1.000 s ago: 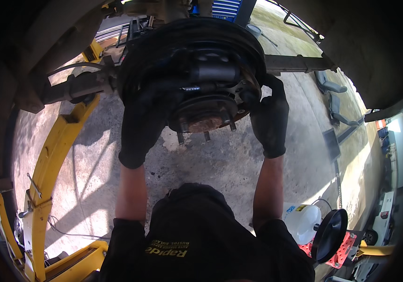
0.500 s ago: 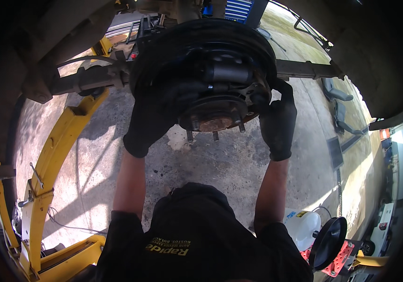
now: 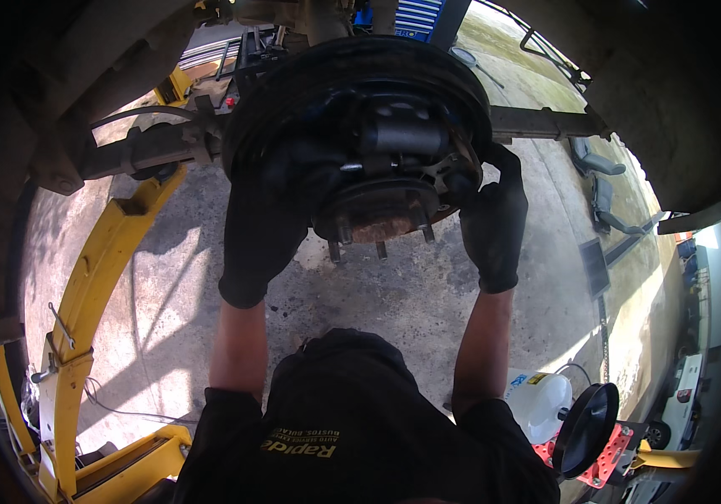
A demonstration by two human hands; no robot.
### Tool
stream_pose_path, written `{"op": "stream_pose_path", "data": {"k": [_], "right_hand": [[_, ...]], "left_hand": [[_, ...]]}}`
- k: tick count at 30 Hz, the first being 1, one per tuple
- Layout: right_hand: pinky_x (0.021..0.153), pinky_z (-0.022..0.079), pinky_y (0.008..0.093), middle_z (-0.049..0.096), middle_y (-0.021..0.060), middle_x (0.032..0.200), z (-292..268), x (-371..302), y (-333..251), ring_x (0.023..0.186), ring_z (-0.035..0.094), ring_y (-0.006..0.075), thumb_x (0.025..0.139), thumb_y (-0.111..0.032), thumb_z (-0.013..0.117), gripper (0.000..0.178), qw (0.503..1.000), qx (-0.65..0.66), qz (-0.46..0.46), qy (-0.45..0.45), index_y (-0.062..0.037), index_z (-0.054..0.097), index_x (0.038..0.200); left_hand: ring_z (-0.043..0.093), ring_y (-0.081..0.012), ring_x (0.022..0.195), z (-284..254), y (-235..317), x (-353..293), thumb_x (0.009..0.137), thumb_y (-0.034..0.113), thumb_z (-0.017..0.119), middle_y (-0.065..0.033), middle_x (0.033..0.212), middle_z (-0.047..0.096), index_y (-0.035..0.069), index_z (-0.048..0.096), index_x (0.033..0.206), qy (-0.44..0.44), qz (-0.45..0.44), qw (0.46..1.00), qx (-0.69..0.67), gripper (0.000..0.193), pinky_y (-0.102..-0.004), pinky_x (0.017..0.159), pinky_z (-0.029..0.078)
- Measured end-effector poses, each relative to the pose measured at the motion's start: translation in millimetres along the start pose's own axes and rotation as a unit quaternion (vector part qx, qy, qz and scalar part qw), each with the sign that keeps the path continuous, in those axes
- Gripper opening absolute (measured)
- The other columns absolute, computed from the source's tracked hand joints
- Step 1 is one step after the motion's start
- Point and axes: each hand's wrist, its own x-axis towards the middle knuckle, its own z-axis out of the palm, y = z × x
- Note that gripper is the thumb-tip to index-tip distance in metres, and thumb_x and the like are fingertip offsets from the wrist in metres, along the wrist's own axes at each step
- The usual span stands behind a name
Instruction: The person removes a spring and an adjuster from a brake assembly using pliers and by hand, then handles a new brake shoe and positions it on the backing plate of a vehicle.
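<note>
Okay, brake assembly sits on the far side, between the hands, hub and studs on its near face. Thin rod with a bright left part lies inside, long axis left-right, just on the near side of the dark cylinder and roughly parallel to it. Left hand, black-gloved, reaches in from near left; fingers get lost in shadow beside the bright part, so left is the nearer one to it; gripping or only touching, cannot tell. Right hand, gloved too, is at the assembly's right edge, one finger crooked up by the rim, other tips hard to make out; firm hold or not, cannot tell. Hands well apart. Yellow stand off left.
</note>
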Motion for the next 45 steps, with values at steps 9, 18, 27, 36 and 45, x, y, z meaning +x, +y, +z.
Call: {"op": "stream_pose_path", "data": {"k": [9,18,27,36,45], "right_hand": [[0.056,0.05,0.033,0.074,0.0142,0.094,-4.4,-1.7,-7.1,0.055,0.066,0.0178,0.083,-0.016,0.086,0.056,0.998,-0.046,0.034,-0.001,0.0008,0.059,0.128],[0.059,0.051,0.0325,0.074,0.0139,0.087,1.5,-0.1,4.3,0.056,0.065,0.0175,0.086,-0.013,0.082,0.055,0.999,-0.05,-0.003,0.0,0.0002,0.057,0.133],[0.075,0.054,0.0305,0.074,0.0124,0.102,7.2,-2.7,-1.5,0.08,0.07,0.0151,0.095,-0.004,0.07,0.047,0.999,0.016,0.048,-0.007,-0.002,0.054,0.139],[0.058,0.041,0.0214,0.069,0.0106,0.106,-1.8,-2.1,26.2,0.074,0.058,0.0081,0.1,-0.01,0.066,0.048,0.996,0.055,-0.046,-0.049,-0.0054,0.049,0.144],[0.058,0.049,0.0278,0.074,0.0122,0.083,8.5,-1.5,2.9,0.062,0.067,0.013,0.083,0.005,0.074,0.059,0.998,0.055,0.01,-0.018,-0.0009,0.052,0.138]], "left_hand": [[0.071,-0.0114,0.088,9.3,30.8,0.4,0.096,0.007,0.073,-0.0066,0.098,0.076,0.005,0.074,0.118,0.063,-0.142,0.976,-0.152,0.023,-0.0251,0.075,0.054],[0.07,-0.0124,0.084,12.9,50.1,-0.6,0.098,0.009,0.07,-0.0082,0.098,0.075,0.003,0.073,0.116,0.095,-0.173,0.963,-0.185,0.02,-0.0276,0.072,0.054],[0.071,-0.0307,0.092,36.9,39.1,-8.6,0.089,0.016,0.076,-0.0128,0.105,0.072,0.008,0.07,0.114,0.148,-0.162,0.928,-0.301,0.027,-0.041,0.078,0.056],[0.069,-0.0337,0.1,54.2,52.7,-11.8,0.083,0.018,0.079,-0.012,0.102,0.073,0.013,0.072,0.118,0.259,-0.093,0.948,-0.161,0.036,-0.0459,0.088,0.053],[0.074,-0.0209,0.085,22.4,47.6,-5.4,0.095,0.008,0.07,-0.0113,0.098,0.073,0.005,0.073,0.116,0.14,-0.124,0.945,-0.266,0.021,-0.0325,0.075,0.057]]}}
